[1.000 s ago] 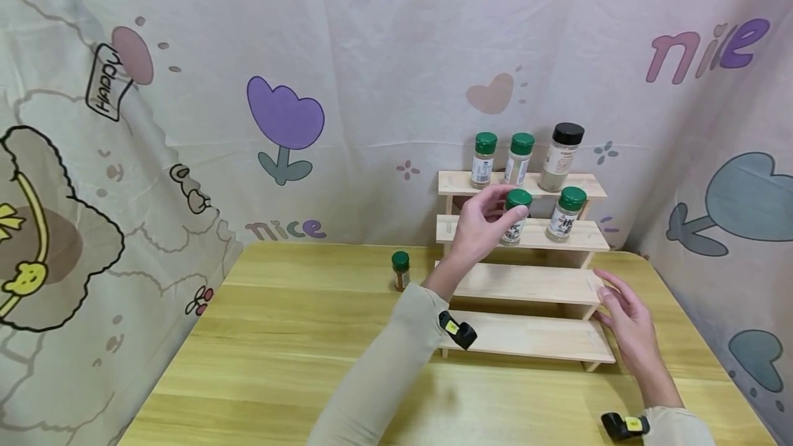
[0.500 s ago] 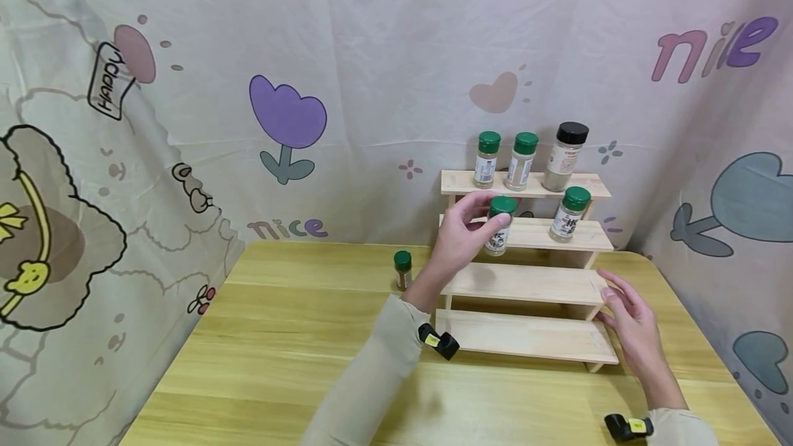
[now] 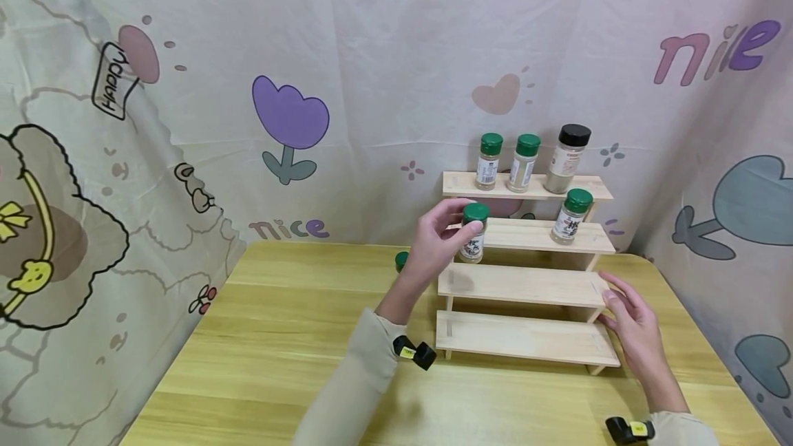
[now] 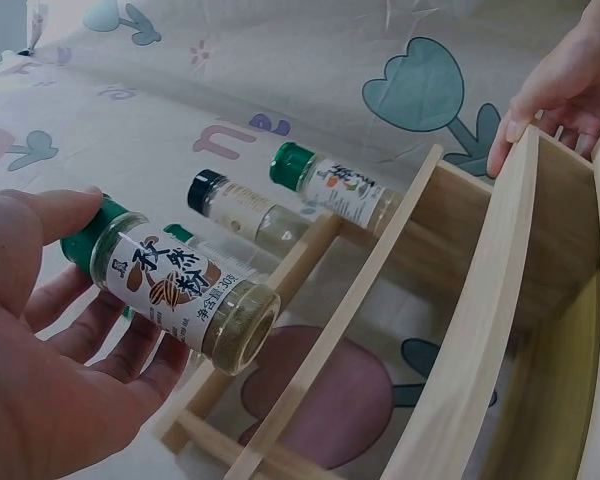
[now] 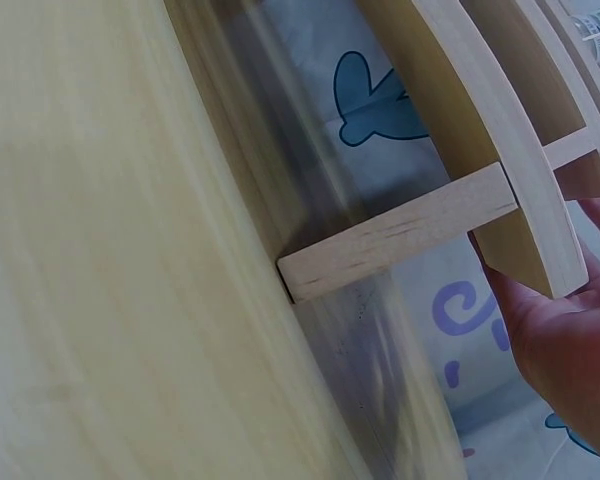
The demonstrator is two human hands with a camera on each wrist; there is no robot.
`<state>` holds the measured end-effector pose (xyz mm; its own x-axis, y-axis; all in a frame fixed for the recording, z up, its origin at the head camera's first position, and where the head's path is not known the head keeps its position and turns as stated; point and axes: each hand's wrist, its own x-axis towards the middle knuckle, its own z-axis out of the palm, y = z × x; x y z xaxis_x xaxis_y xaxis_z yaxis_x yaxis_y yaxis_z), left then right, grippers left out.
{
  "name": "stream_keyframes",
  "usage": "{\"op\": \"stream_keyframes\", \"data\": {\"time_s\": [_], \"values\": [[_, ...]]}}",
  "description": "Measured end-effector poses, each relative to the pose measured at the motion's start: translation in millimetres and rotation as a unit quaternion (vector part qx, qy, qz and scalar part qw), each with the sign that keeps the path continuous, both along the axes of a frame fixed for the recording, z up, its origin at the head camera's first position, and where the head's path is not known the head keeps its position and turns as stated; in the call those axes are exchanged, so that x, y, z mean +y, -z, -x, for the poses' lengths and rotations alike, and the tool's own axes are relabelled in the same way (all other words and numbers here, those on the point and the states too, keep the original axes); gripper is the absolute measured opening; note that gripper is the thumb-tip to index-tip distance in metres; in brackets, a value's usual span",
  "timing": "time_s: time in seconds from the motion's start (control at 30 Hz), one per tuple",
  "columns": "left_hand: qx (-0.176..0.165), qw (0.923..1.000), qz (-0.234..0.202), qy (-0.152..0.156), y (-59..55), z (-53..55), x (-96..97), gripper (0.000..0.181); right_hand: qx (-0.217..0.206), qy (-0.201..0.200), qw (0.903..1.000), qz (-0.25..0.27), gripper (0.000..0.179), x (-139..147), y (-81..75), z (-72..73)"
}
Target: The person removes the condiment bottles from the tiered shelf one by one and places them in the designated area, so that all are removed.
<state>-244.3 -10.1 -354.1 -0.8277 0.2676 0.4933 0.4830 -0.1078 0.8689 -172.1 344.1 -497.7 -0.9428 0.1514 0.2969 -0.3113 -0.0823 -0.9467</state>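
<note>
My left hand (image 3: pixel 427 248) pinches a spice jar (image 3: pixel 473 248) with a green cap, thumb on one side and fingers on the other. The jar (image 4: pixel 185 280) is tilted in the left wrist view, and its label and brownish powder show. In the head view it overlaps the left end of the rack's second shelf from the top. My right hand (image 3: pixel 637 327) grips the right end of the four-step wooden rack (image 3: pixel 526 285), at the second shelf from the bottom. The right wrist view shows the palm (image 5: pixel 570 345) close against that shelf end.
Another green-capped jar (image 3: pixel 566 224) stands on the second shelf from the top, at its right. Two green-capped jars (image 3: pixel 487 169) and a larger black-capped jar (image 3: pixel 565 165) stand on the top shelf. A small green-capped bottle (image 3: pixel 401 260) on the table is mostly hidden by my left hand.
My left hand has carried the jar left and somewhat down, from the middle of the second shelf from the top to its left end. My right hand stays at the rack.
</note>
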Motion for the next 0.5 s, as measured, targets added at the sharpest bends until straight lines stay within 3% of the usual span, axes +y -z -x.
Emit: {"op": "stream_keyframes", "data": {"time_s": [0.5], "values": [[-0.023,0.9984,-0.025,-0.045,11.9,-7.8,-41.9,0.036,0.004,-0.002,1.0000,0.001,0.044,0.1,0.9,0.3]]}}
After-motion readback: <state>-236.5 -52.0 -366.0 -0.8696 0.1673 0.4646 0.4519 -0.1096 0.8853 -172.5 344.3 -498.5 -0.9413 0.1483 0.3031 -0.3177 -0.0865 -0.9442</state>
